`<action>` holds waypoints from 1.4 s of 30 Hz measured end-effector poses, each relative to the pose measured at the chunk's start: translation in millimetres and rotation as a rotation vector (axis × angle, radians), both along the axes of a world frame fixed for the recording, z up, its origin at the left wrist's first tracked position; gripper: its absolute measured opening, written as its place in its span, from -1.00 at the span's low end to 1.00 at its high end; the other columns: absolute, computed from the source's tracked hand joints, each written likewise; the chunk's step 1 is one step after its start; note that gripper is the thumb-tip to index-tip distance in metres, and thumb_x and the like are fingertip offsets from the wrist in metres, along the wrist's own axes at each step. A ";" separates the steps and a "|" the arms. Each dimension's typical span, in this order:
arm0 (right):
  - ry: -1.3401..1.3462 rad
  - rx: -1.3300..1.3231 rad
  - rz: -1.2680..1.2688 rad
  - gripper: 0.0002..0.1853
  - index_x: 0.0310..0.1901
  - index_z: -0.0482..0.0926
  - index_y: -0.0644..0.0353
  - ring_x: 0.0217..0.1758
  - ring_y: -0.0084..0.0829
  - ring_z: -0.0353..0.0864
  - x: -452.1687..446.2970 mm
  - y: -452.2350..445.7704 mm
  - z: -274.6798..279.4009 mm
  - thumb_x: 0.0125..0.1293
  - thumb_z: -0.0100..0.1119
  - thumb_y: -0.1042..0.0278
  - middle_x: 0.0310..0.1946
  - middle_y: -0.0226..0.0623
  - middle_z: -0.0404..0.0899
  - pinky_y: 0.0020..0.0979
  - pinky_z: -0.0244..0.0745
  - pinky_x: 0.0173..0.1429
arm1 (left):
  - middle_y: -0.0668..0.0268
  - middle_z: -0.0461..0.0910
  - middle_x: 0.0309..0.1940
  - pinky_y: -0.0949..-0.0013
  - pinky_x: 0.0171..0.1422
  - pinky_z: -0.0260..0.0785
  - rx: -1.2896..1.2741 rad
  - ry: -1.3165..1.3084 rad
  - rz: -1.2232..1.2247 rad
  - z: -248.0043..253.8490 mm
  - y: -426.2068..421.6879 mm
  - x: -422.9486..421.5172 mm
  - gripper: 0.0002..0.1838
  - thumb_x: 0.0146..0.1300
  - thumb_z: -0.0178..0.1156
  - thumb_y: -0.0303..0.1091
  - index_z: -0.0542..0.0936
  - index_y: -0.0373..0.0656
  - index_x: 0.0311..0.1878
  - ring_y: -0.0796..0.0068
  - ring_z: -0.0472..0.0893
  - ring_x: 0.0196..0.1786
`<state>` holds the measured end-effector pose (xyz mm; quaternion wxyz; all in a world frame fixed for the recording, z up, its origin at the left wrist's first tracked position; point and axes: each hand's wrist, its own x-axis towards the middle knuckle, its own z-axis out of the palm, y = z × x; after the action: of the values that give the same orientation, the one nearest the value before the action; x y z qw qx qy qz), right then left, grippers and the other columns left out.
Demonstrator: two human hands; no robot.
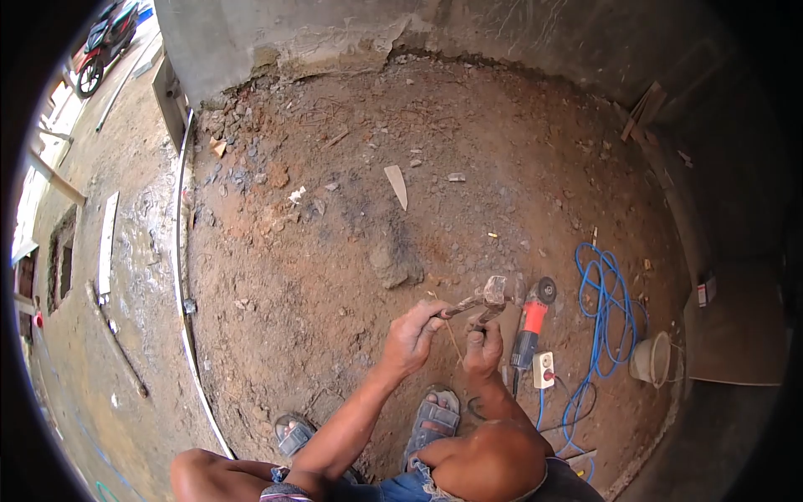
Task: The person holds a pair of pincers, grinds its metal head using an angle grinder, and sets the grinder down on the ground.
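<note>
My left hand (410, 336) is closed round one end of a dark, worn metal bar (462, 306). My right hand (483, 347) grips a short, dirty handle (487, 315) just beside it. Both pieces meet at a blocky, dust-covered metal head (494, 289); whether they form one tool or two, I cannot tell. A thin wire or stalk (452, 335) passes between my hands. Right of my right hand lies a red and black angle grinder (531, 325), its disc end pointing away from me. A white socket block (544, 370) with a plug in it sits close by.
Loops of blue cable (598, 309) and a dirty bucket (651, 360) are on the right. Rubble, a pointed wood scrap (396, 186) and a stone lump (390, 266) lie on the dirt ahead. A pale strip (178, 251) runs along the left. A wall (335, 38) stands behind.
</note>
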<state>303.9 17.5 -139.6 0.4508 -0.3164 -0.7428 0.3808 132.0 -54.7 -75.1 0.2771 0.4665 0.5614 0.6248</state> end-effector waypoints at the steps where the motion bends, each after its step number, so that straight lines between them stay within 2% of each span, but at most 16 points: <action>1: 0.004 0.000 0.000 -0.65 -0.03 0.40 0.29 -0.25 -0.43 0.40 0.9 1.3 -0.1 0.45 0.05 0.11 -0.27 -0.30 0.44 -0.37 0.37 -0.13 | 0.17 0.59 -0.30 0.34 -0.10 0.43 0.008 0.001 0.004 1.1 0.2 -0.8 -0.78 0.39 0.10 -0.33 0.57 -0.22 -0.01 0.24 0.60 -0.24; 4: 0.004 -0.001 0.007 -0.61 -0.06 0.41 0.24 -0.28 -0.57 0.36 2.1 2.2 -4.4 0.45 0.04 0.01 -0.27 -0.40 0.43 -0.48 0.34 -0.14 | 0.19 0.59 -0.30 0.36 -0.10 0.42 0.024 -0.006 -0.003 0.0 0.4 -0.9 -0.77 0.41 0.09 -0.29 0.57 -0.23 -0.03 0.29 0.59 -0.24; 8: 0.035 -0.030 0.069 -0.67 -0.04 0.41 0.28 -0.30 -0.45 0.33 -5.8 -7.2 4.2 0.46 0.02 0.12 -0.31 -0.35 0.36 -0.39 0.30 -0.18 | 0.14 0.60 -0.25 0.30 -0.08 0.45 0.033 -0.030 -0.046 -7.9 1.0 3.6 -0.80 0.37 0.12 -0.39 0.56 -0.22 0.00 0.19 0.63 -0.19; 22: 0.046 -0.012 0.067 -0.60 0.00 0.45 0.27 -0.32 -0.42 0.37 -29.6 -25.0 21.5 0.46 0.00 0.03 -0.36 -0.32 0.38 -0.35 0.31 -0.22 | 0.15 0.59 -0.26 0.31 -0.11 0.45 0.013 -0.144 -0.088 -8.3 -0.8 16.9 -0.71 0.44 0.07 -0.21 0.55 -0.23 0.03 0.26 0.62 -0.22; 31: 0.079 -0.014 0.107 -0.62 0.04 0.42 0.28 -0.18 -0.37 0.44 -29.9 -25.8 16.0 0.46 0.03 0.10 -0.19 -0.22 0.44 -0.32 0.37 -0.10 | 0.14 0.58 -0.27 0.32 -0.09 0.44 0.053 -0.156 -0.097 -14.0 -0.3 16.8 -0.72 0.42 0.08 -0.27 0.54 -0.26 0.03 0.21 0.62 -0.22; 42: 0.182 -0.079 0.132 -0.62 0.13 0.40 0.33 -0.04 -0.37 0.45 -33.1 -31.7 12.1 0.47 0.03 0.19 -0.08 -0.20 0.44 -0.32 0.37 0.06 | 0.16 0.59 -0.27 0.32 -0.07 0.44 0.001 -0.193 -0.111 -7.5 -2.4 16.4 -0.74 0.43 0.04 -0.32 0.54 -0.27 0.04 0.23 0.62 -0.19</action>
<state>270.8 -14.1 -127.5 0.4776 -0.2483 -0.7025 0.4656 148.4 -57.1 -82.6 0.3638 0.4346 0.5052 0.6508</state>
